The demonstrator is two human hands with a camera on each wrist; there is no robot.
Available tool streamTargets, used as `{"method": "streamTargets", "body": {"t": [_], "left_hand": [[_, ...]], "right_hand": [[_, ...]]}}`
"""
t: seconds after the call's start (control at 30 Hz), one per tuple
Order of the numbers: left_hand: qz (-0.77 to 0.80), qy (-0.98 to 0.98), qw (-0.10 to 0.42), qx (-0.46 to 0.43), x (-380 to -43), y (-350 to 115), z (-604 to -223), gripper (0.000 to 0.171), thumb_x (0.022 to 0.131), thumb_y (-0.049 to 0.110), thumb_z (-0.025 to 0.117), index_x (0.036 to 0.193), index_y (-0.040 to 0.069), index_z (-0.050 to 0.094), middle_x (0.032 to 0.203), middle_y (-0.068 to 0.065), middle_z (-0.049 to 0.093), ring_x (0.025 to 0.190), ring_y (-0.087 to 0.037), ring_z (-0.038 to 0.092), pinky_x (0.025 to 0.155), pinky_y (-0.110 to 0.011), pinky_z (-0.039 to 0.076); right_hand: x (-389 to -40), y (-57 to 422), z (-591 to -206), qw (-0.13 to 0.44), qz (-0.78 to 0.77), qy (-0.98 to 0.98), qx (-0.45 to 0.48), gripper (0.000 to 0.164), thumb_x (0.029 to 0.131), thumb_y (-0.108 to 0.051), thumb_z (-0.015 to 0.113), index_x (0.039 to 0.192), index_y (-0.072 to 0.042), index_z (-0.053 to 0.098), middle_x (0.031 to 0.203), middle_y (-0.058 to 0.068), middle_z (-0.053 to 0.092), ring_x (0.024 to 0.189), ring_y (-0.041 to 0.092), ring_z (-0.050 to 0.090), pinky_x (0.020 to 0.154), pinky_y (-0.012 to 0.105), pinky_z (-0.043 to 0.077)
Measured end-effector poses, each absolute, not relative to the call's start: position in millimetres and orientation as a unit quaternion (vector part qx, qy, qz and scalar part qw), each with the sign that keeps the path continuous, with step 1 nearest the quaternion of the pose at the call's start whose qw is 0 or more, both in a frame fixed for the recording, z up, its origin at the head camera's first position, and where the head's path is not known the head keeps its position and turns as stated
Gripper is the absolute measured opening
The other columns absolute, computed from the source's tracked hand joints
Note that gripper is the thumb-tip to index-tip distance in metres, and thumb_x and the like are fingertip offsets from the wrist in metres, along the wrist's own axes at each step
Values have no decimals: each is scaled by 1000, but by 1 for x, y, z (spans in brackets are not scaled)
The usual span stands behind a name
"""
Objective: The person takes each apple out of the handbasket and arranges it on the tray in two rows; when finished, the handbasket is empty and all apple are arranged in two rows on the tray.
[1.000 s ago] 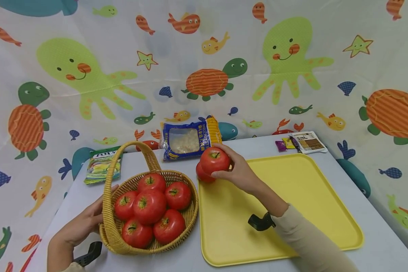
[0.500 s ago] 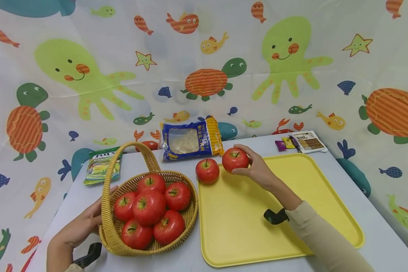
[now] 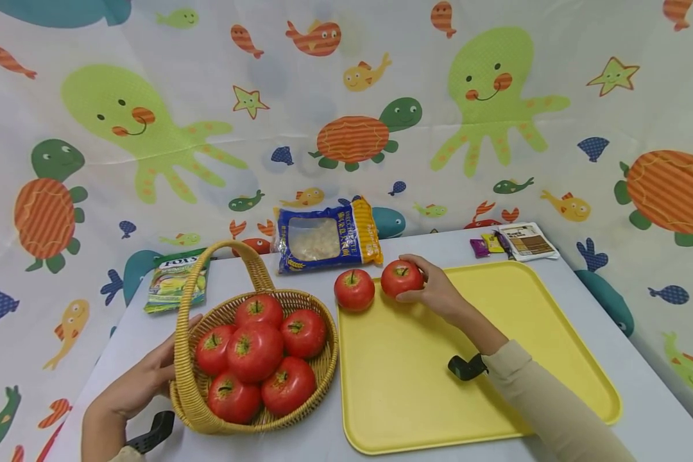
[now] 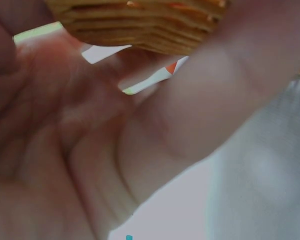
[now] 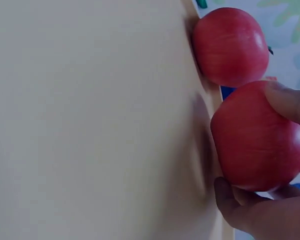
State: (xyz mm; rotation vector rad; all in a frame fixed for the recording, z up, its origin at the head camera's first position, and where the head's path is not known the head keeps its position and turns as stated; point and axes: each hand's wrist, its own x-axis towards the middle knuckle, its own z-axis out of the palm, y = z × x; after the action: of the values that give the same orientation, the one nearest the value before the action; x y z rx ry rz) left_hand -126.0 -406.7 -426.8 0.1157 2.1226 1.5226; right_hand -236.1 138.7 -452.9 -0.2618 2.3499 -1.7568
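Head view counts eight red apples: six heaped in one wicker basket (image 3: 332, 340), one in the person's right hand and one at a tray corner. The single yellow tray (image 3: 404, 385) lies right of the basket on the white desk (image 3: 306, 446). Behind them are one blue-and-yellow bag (image 3: 317, 240), one green bag (image 3: 176, 282), one purple packet (image 3: 480, 248), one yellow packet (image 3: 491, 242) and one white-and-brown packet (image 3: 528, 242).

The right hand (image 3: 437, 294) comes in from the near right, forearm slanting across the tray, fingers on the far side and thumb on the near side. It is curled round the held apple (image 3: 400, 279), spread only as wide as the fruit. That apple is at the tray's far edge, just right of the other loose apple (image 3: 354, 292) at the far left corner; I cannot tell whether it touches the tray.

The left hand (image 3: 135, 380) reaches forward to the basket's left side, fingers and thumb spread loosely against its outer wall; the fingertips are partly hidden behind the handle (image 3: 183, 359).

Both loose apples stand upright, stems pointing up; they are nearly round, so a long axis is hard to name. Among the basket apples (image 3: 255, 351), the middle one turns its stem toward the camera and the near left one tips its stem leftward.
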Motion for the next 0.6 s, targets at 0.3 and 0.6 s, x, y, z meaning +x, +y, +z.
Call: {"method": "streamTargets", "body": {"t": [0.3,0.6], "left_hand": [[567,779,261,49,-125,-409,-428,78,106,18,51,164,38,3,140,19,36,115,-31,57,81,-56,59],[567,780,261,51,-125,-408,-427,78,106,18,50,165,36,2,140,19,36,114,-31,59,81,-55,60]], "right_hand": [[-238,138,-455,94,-556,822,-79,82,84,-13,84,155,-10,41,145,19,49,128,40,48,106,55,46],[-236,140,-458,90,-552,825,-88,82,87,-14,82,156,-10,39,148,20,47,130,41,48,106,57,46]]}}
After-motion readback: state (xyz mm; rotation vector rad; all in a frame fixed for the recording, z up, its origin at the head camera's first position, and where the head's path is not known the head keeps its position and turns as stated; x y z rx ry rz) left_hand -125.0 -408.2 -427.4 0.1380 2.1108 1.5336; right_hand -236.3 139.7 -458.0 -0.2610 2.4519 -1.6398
